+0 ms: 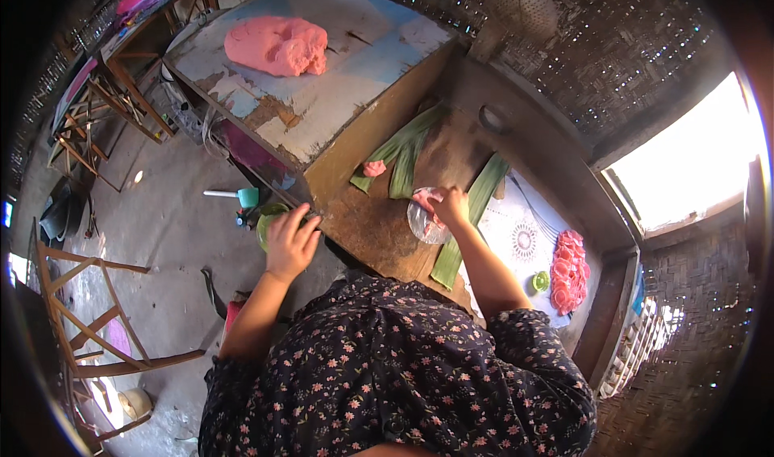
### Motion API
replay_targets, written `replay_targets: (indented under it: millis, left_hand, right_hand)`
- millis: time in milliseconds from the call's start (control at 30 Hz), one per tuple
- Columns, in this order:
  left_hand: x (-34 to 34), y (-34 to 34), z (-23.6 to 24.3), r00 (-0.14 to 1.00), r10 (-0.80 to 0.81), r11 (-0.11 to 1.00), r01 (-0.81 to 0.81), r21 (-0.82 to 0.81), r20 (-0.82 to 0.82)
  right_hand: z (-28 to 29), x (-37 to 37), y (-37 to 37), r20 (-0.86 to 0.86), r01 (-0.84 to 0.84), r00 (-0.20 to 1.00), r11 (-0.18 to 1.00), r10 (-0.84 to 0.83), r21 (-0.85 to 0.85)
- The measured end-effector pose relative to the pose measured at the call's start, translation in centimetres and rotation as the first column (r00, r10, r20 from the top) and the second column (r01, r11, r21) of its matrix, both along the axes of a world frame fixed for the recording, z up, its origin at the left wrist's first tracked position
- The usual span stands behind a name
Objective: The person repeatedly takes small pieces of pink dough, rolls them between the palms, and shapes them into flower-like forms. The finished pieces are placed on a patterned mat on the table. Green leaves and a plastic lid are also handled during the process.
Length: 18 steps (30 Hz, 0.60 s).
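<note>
On the brown wooden table lies a round clear plastic sheet (pixel 421 225) with pink dough (pixel 427 195) on it. My right hand (pixel 451 208) bends over it, fingertips closed on the dough; its fingers partly hide the grip. My left hand (pixel 292 246) is at the table's near left corner, fingers spread, holding nothing. A green rounded plastic thing (pixel 264 229) shows partly behind that hand; whether they touch I cannot tell. Left of the sheet, a small pink dough lump (pixel 374 168) sits on green leaf strips (pixel 403 172). Another long leaf strip (pixel 486 184) runs under my right forearm.
A large pink dough mass (pixel 278 45) rests on a raised worn board (pixel 355 62). Pink flat rounds (pixel 569 271) are piled on a white patterned sheet (pixel 516 207) at right, beside a green cup-like piece (pixel 539 281). A wooden rack (pixel 101 312) stands left; a teal-headed tool (pixel 246 196) is nearer.
</note>
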<state>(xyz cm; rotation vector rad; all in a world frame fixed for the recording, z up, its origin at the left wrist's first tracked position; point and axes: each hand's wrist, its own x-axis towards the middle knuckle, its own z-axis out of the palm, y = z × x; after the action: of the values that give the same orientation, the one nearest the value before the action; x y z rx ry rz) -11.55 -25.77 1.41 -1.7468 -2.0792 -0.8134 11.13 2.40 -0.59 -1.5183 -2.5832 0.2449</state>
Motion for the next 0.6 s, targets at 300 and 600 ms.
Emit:
replay_targets:
  millis: [300, 600]
  left_hand:
    - [4.1, 12.3, 1.6, 0.932, -0.350, 0.936, 0.353, -0.007, 0.094]
    - [10.3, 17.5, -4.3, 0.911, -0.412, 0.765, 0.356, -0.536, 0.016]
  right_hand:
    - [-3.1, 3.3, 1.7, -0.338, -0.073, 0.940, 0.994, 0.041, -0.083]
    - [0.4, 6.4, -3.0, -0.328, -0.495, 0.792, 0.856, 0.515, 0.149]
